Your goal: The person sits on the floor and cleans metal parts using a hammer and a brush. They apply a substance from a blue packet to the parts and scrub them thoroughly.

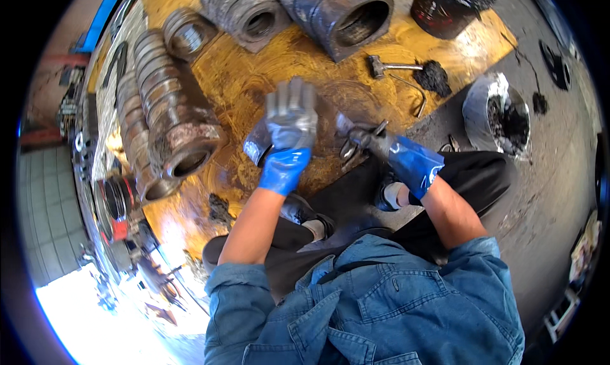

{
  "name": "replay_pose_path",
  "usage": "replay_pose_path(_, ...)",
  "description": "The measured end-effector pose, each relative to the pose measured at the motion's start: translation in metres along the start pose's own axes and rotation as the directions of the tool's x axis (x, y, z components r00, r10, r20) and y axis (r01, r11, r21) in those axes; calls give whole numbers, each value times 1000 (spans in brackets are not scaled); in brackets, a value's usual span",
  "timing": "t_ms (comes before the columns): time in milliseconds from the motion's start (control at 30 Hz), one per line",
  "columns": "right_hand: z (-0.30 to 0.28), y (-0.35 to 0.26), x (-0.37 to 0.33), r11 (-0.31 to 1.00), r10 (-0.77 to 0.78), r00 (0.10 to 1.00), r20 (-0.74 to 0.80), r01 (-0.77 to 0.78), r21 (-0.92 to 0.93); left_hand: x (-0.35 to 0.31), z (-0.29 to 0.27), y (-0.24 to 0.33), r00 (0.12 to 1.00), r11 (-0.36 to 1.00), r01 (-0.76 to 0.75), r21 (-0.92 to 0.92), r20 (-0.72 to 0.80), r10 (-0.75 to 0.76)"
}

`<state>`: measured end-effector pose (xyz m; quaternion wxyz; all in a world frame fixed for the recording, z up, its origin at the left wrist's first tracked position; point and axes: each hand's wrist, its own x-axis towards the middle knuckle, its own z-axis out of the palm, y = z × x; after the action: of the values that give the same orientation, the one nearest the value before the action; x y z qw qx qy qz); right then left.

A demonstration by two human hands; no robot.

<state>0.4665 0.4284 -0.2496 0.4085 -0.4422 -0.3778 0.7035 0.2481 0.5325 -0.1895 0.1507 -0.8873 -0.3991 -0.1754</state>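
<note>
My left hand (292, 123), in a grey-palmed blue glove, is laid open with its fingers straight over a dark metal cylinder (255, 141). The cylinder lies on the oily yellow board (222, 88), and much of it is hidden under the hand. To its right, my right hand (372, 140), in a blue glove with a dark, dirty front, is closed beside the cylinder's right end. Bits of a metal hand tool (347, 150) stick out around its fingers; its exact kind cannot be made out.
Ribbed metal cylinders (175, 110) lie at left, with a large hollow one (337, 18) at the back. A hammer (391, 66), hooked rod (420, 101) and black grease lump (432, 77) lie behind my right hand. A black bucket (445, 12) and foil-lined bucket (473, 114) stand right.
</note>
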Motion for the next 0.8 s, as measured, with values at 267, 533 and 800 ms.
replay_pose_path(267,-40,32,38,727,-157,973,-172,-4,-686,-67,90,-93,869,872,489,-32,106,-484)
replay_pose_path(533,-48,80,44,705,21,990,-139,-114,-700,-67,94,-84,861,850,508,-141,54,-506)
replay_pose_path(800,-81,131,80,844,151,988,5,-127,-521,-59,97,-82,840,824,541,-170,68,-538)
